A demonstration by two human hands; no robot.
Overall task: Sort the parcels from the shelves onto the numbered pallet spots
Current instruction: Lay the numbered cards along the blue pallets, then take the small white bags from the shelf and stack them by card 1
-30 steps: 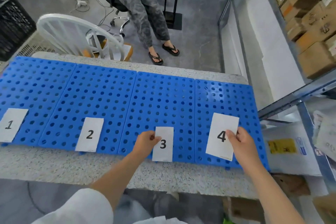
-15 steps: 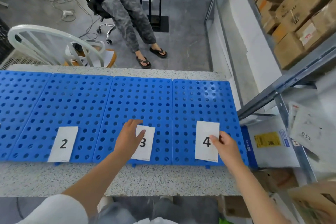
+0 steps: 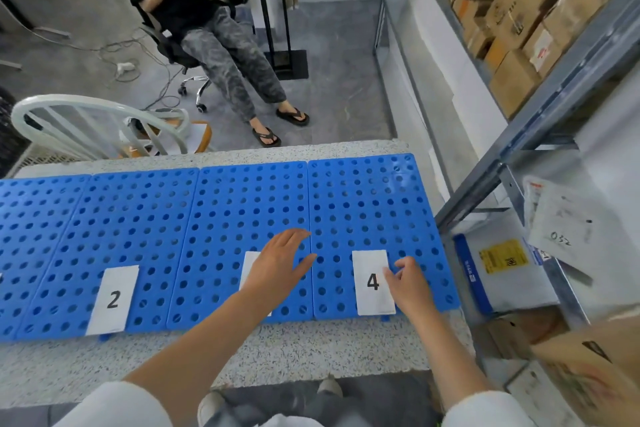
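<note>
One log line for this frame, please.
left hand: flat over half-hidden card | right hand: touching card 4 edge | parcels: on shelf

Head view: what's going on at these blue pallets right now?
A person stands at a speckled counter lined with blue pallets. The left hand is spread flat over a paper card, hiding its number; the right hand, fingers curled, is at the edge of card 4; pinching or touching is unclear. No parcel is on the pallets yet; cardboard boxes and a grey mailer sit on the shelves to the right.
</note>
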